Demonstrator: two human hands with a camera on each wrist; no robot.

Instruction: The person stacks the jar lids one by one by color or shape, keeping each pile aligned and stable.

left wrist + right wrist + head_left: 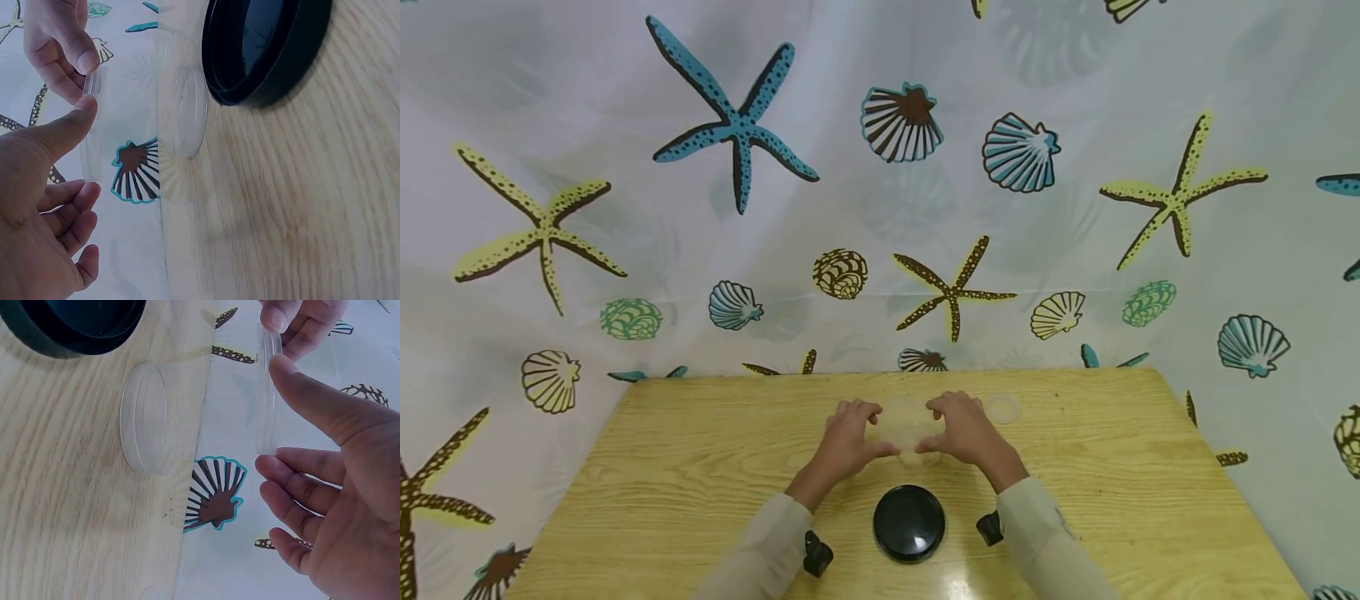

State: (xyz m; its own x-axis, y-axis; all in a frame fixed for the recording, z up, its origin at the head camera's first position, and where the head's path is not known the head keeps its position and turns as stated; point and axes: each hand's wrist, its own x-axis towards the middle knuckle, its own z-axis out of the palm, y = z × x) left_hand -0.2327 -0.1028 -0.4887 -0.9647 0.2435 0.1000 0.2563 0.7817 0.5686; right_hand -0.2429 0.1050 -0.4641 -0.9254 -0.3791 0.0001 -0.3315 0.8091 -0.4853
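Note:
Between both hands is a clear, shallow petri dish lid (92, 150), seen edge-on in the left wrist view. My left hand (850, 437) holds its left side, thumb on the near rim and fingers curved round the far edge. My right hand (966, 429) holds the opposite side the same way; in the right wrist view the lid (267, 394) runs between thumb and fingertips. Beneath it, a clear petri dish (147, 419) sits on the table, apart from the lid. Nearer to me lies a glossy black round object (910, 523).
A wooden table (715, 467) carries these things. Another clear round piece (1003, 408) lies beyond my right hand. Behind the table's far edge hangs a white curtain (850, 200) printed with starfish and shells. Small black cameras (817, 554) are worn at the wrists.

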